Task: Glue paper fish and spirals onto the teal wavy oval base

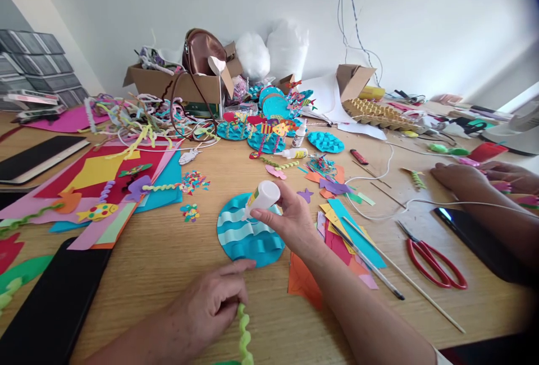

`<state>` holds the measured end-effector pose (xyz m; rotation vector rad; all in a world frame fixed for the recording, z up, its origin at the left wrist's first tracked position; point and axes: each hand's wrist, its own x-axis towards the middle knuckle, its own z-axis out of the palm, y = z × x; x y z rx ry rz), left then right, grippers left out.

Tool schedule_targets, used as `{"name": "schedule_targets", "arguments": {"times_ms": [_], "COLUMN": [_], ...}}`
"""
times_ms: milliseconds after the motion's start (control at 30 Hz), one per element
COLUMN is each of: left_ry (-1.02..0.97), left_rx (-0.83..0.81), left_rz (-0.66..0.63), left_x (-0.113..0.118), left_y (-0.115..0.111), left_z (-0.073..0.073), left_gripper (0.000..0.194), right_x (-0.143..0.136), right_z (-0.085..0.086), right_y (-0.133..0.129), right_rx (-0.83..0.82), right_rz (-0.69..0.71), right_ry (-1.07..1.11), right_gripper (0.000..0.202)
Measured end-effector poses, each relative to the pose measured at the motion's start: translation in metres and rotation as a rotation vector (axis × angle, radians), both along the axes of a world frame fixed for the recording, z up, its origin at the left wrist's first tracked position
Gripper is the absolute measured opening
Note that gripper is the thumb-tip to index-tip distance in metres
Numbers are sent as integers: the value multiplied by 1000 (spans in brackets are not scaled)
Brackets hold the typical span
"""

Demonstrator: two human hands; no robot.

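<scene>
My right hand (290,213) grips a white glue bottle (268,192), tipped nozzle-down over a blue paper disc (236,249). Wavy strips in light and darker blue run across the disc, which lies flat on the table. With its index finger stretched out, my left hand (210,300) touches the disc's lower edge. Its other fingers are curled around the upper end of a wavy light-green pipe cleaner (244,334), whose grip is partly hidden. A piece of green paper shows at the bottom frame edge. Orange paper (304,281) lies beneath my right forearm.
Red-handled scissors (435,264), a pen (373,267) and a wooden stick (416,283) lie right. Another person's hand (461,179) is beyond them. Coloured paper (84,191) and a black phone (54,297) lie left. Decorated discs (265,139) and a cardboard box (168,85) stand behind.
</scene>
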<state>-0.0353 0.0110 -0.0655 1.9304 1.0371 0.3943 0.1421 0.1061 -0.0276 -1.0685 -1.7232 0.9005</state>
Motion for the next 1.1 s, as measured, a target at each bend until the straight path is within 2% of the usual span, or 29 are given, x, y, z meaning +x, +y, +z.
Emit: {"name": "schedule_targets", "arguments": {"times_ms": [200, 333, 633, 833, 1100], "left_ry": [-10, -12, 8, 8, 19], "left_rx": [-31, -22, 38, 48, 48], "left_rz": [4, 14, 0, 6, 16], "left_x": [1, -1, 1, 0, 3], "left_y": [1, 0, -2, -2, -2], "left_z": [5, 2, 6, 2, 4], "left_gripper": [27, 25, 26, 25, 27], "right_x": [-8, -15, -29, -32, -32], "right_z": [-2, -2, 16, 8, 8], "right_y": [-5, -6, 2, 7, 4], "right_rx": [7, -10, 21, 7, 11], "right_rz": [53, 81, 114, 158, 150], "right_ry": [-14, -16, -158, -37, -53], "right_gripper": [29, 28, 29, 26, 24]}}
